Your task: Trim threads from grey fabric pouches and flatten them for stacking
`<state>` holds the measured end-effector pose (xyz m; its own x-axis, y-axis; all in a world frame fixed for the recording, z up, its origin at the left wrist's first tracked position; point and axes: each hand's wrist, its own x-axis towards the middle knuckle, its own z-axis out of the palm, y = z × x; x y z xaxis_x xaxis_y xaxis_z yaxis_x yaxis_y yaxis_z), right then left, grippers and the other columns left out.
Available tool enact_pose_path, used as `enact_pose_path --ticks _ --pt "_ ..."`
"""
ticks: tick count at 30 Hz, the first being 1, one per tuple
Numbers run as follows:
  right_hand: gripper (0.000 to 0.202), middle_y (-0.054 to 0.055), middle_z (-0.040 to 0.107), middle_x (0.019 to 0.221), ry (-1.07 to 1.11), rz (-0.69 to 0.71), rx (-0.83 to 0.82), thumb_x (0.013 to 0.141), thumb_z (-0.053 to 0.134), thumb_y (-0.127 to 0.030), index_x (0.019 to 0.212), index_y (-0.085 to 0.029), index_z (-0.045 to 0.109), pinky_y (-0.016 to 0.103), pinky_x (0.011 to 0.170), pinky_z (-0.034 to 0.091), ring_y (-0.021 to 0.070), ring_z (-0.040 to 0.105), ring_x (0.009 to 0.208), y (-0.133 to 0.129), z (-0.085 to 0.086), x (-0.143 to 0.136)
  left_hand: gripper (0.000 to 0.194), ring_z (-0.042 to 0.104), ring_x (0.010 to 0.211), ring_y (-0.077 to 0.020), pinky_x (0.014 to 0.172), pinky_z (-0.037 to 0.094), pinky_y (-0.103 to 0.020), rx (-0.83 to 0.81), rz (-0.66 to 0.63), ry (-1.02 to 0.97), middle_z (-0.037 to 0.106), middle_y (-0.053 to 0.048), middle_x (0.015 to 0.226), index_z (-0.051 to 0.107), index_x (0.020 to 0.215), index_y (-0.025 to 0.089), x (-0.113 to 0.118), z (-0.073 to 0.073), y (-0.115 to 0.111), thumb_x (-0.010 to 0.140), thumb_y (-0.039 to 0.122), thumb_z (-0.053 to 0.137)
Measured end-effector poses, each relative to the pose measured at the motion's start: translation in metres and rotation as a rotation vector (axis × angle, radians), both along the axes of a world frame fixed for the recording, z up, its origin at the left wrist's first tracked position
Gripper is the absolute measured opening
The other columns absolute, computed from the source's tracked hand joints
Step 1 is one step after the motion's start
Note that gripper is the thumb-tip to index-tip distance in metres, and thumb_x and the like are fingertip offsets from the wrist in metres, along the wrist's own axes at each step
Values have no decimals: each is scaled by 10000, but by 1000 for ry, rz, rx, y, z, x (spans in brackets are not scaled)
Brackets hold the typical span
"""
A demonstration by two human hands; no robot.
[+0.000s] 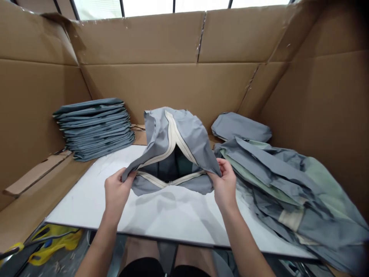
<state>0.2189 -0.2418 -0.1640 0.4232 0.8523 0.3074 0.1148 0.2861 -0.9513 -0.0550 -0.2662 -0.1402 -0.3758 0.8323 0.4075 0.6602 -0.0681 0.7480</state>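
A grey fabric pouch (196, 132) with a cream zipper is held up over the white tabletop, its zipped opening spread wide. Through the gap its dark inside shows. My left hand (118, 190) pinches the left corner of the opening between thumb and fingers. On the other side, my right hand (226, 182) grips the right corner in the same way. The cream zipper tape (172, 134) runs up the middle of the upper fabric and forks out toward both hands. Below, the lower zipper edge sags toward the table.
At the back left stands a neat stack of folded grey-blue fabric pieces (96, 127). Loose grey and green fabric (276, 181) is heaped on the right, with a folded grey piece (240, 127) behind it. Cardboard walls (138, 40) surround the white table (86, 196). Yellow-handled tools (54, 240) lie lower left.
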Motion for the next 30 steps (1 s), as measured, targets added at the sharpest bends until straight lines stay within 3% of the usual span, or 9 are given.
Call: enact_pose_path --ticks 4,6,8,10,13,17,21,25,30 --pt "364 -66 359 609 -72 -30 -43 644 601 -267 972 -158 485 103 528 306 2 358 548 3 -15 14 324 458 539 -114 506 344 -198 -237 -149 61 481 25 528 566 647 142 -6 -18 14 723 453 516" --pt "330 -65 329 593 -185 -22 -71 660 573 -256 968 -163 502 107 531 310 9 361 544 0 -19 15 372 515 558 -133 536 400 -228 -326 -219 99 578 -2 675 591 872 149 -3 -27 13 739 482 493" --pt "295 -58 345 593 -351 -40 -85 690 535 -256 971 -168 516 112 528 318 15 366 535 -6 -19 14 524 558 603 -143 569 453 -272 -261 -197 120 599 -53 915 436 1173 171 1 -33 7 752 479 489" --pt "297 -48 396 608 -533 -78 -71 713 509 -238 1004 -182 518 119 533 336 20 379 533 -14 -16 11 700 596 787 -178 657 494 -327 -35 -152 138 509 -127 1132 191 1317 184 8 -32 0 749 422 522" --pt "320 -39 436 620 -773 -68 87 735 474 -163 1048 -214 515 123 553 364 24 404 544 -25 -12 4 821 446 1173 -251 897 441 -431 325 -141 230 332 -195 1301 78 1337 180 25 -13 -5 711 310 593" --pt "379 -43 403 597 -880 25 377 754 417 -66 1086 -238 479 114 546 374 22 388 535 -37 -19 -15 930 274 1306 -297 1037 311 -482 476 -126 311 208 -192 1386 112 1348 174 49 31 1 624 271 688" --pt "413 -46 364 579 -810 65 481 753 398 -38 1114 -234 438 113 516 351 29 377 539 -48 -42 -21 844 462 1169 -231 966 405 -366 472 -42 146 332 -128 1372 147 1385 218 46 56 23 659 109 564" --pt "382 -46 385 605 -805 60 205 743 390 -71 1080 -232 473 112 516 352 18 383 517 -47 -62 19 625 525 1084 -178 958 394 -285 452 -45 201 590 -25 1125 549 1137 217 9 50 50 584 -8 363" --pt "382 -39 369 636 -778 140 -146 756 356 -158 1124 -213 447 125 561 378 27 416 547 -27 -73 73 512 584 967 -164 869 435 -241 413 -97 204 643 -30 1006 616 1004 166 -17 26 68 582 35 355"
